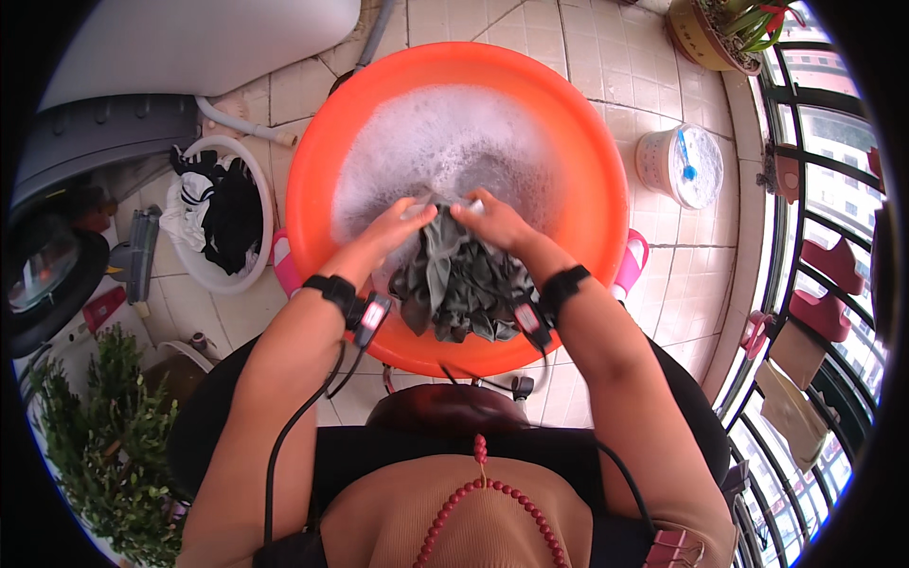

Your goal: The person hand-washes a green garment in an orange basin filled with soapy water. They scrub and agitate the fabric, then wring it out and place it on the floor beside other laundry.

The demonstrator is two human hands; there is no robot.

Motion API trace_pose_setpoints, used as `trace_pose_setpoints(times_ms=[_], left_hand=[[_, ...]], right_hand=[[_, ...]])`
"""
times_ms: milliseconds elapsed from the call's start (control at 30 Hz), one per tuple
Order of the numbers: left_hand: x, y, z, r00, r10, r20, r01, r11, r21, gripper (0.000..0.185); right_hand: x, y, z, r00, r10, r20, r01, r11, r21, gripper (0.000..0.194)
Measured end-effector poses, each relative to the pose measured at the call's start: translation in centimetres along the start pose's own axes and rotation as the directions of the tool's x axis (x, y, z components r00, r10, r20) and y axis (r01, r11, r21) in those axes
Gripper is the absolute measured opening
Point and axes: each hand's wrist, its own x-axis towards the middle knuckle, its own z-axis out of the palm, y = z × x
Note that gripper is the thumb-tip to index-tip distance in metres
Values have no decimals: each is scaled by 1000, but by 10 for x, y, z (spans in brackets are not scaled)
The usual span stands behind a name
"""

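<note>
A large orange plastic basin (589,192) stands on the floor in front of me, holding water topped with white suds (433,128). Bunched inside its near half is a wet dark grey-green garment (461,284), its folds spreading toward the near rim. My left hand (398,224) pinches the cloth from the left, thumb on top. From the right, my right hand (496,219) grips the same cloth a short way apart. Both hands are just above the suds, with some foam on the fingers. The fingertips are partly hidden by cloth and foam.
At left, a white laundry basket (266,213) holds black and white clothes (220,213). A grey hose (245,128) lies near it. To the right is a plastic tub with a blue scoop (678,167). A potted plant (692,39) stands by the barred window. Cables hang from both wrist straps.
</note>
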Motion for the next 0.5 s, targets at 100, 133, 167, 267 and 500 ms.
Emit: trace_pose_setpoints(times_ms=[100, 133, 167, 267, 500], left_hand=[[-46, 6, 12, 967, 195, 162, -235, 929, 285, 110], [-60, 4, 24, 963, 209, 169, -266, 823, 501, 115], [-74, -1, 38, 961, 209, 180, -274, 671, 689, 120], [-97, -18, 80, 954, 167, 250, -297, 393, 870, 121], [-46, -50, 115, 951, 296, 88, -189, 333, 924, 72]], right_hand=[[-64, -15, 13, 941, -314, -128, 303, 948, -99, 79], [-84, -11, 16, 916, -379, -129, 357, 919, -165, 83], [-102, -2, 17, 883, -455, -115, 422, 877, -232, 88], [-134, 23, 28, 909, -417, -14, 371, 822, -433, 84], [-89, 53, 58, 966, -250, 63, 199, 567, -799, 40]])
